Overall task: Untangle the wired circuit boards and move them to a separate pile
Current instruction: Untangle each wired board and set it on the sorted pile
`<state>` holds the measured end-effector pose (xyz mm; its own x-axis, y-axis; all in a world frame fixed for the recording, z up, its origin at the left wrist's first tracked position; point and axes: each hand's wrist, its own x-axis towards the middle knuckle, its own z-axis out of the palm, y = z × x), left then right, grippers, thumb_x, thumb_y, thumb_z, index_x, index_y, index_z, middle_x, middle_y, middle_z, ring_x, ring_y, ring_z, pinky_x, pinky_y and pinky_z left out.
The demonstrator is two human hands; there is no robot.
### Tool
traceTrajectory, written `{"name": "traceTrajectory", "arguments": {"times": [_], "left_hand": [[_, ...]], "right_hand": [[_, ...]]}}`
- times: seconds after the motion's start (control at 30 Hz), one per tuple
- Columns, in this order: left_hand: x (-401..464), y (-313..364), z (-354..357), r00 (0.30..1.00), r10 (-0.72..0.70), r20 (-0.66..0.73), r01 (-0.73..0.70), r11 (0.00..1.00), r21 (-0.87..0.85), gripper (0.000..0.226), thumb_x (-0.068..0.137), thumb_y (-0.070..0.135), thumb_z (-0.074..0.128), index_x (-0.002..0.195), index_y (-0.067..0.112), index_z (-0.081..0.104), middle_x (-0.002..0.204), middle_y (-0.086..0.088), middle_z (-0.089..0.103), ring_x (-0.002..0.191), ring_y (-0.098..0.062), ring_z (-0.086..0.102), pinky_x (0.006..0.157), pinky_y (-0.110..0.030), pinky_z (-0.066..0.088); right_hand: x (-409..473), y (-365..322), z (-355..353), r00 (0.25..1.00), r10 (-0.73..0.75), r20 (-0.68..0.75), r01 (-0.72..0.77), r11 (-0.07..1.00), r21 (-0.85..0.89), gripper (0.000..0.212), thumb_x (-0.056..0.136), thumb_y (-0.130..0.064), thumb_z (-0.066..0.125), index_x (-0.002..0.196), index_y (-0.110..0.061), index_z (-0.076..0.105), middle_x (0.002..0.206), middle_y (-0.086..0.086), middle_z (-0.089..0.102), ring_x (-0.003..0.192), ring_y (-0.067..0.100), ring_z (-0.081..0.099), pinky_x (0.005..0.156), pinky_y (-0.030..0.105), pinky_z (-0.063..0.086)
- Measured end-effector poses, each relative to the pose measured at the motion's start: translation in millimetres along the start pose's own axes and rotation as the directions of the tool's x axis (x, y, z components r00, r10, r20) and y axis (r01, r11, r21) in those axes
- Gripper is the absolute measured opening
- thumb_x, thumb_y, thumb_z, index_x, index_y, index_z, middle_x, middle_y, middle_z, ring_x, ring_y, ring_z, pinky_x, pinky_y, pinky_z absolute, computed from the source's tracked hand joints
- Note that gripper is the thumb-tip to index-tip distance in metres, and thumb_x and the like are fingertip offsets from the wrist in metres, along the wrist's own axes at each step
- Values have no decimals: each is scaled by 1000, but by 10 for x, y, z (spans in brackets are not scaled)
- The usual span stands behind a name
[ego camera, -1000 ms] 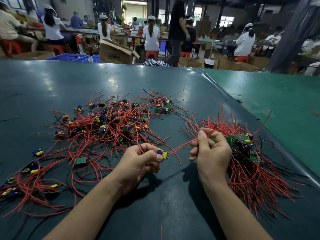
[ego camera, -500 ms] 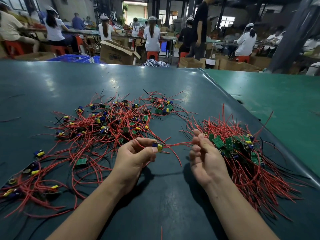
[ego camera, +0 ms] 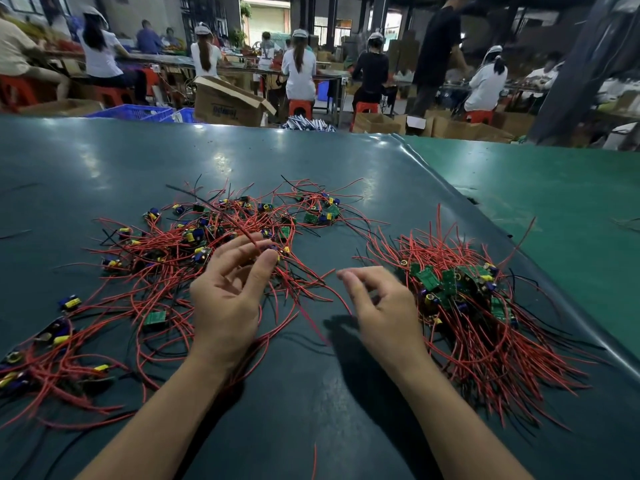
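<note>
Two hands over wired circuit boards on a dark green table [ego camera: 104,161].

Left hand [ego camera: 227,292] at frame centre pinches a small board [ego camera: 277,250] at the tangled pile [ego camera: 194,258]; right hand [ego camera: 382,306], fingers loosely curled and holding nothing, hovers beside the sorted pile [ego camera: 481,306] at right.

Two hands [ego camera: 304,299], two wire-and-board piles [ego camera: 221,251], perhaps nine background workers [ego camera: 298,67].
</note>
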<state>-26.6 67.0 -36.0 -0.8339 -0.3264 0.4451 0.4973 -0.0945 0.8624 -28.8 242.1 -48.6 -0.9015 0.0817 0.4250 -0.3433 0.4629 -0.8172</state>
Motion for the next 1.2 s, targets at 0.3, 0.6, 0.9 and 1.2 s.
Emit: {"name": "traceTrajectory", "arguments": {"times": [0.3, 0.6, 0.9, 1.2], "left_hand": [[-127, 2, -1, 965, -28, 260, 1, 994, 106, 18, 80, 32, 73, 96, 26, 77, 63, 0, 64, 49, -11, 50, 45, -19, 40], [-205, -41, -14, 819, -144, 556, -51, 946, 321, 12, 85, 35, 68, 84, 26, 76, 70, -7, 67, 56, -5, 53, 53, -24, 42], [-193, 17, -8, 807, -271, 525, 176, 958, 225, 19, 79, 28, 67, 76, 11, 75, 50, 3, 56, 36, -7, 43, 38, -14, 32], [-192, -7, 16, 794, -310, 522, 258, 951, 171, 21, 79, 25, 65, 75, 6, 74, 48, -2, 54, 32, -13, 40, 36, -12, 29]], "right_hand": [[-66, -156, 50, 966, 36, 257, -174, 827, 535, 25, 88, -30, 55, 101, -18, 72, 74, -4, 68, 70, 7, 61, 61, 21, 47], [-14, -125, -52, 863, 232, 448, -472, 686, 554, 30, 65, -28, 77, 86, -6, 76, 64, 4, 65, 52, 10, 45, 49, 21, 34], [138, -77, -129, 831, 530, 171, -455, 470, 756, 16, 82, -12, 72, 67, -10, 74, 55, -2, 59, 41, 2, 46, 36, 11, 34], [197, -75, -207, 792, 543, 278, -443, 199, 874, 24, 97, -18, 55, 74, -11, 58, 50, -8, 42, 37, 1, 37, 31, 13, 28]]}}
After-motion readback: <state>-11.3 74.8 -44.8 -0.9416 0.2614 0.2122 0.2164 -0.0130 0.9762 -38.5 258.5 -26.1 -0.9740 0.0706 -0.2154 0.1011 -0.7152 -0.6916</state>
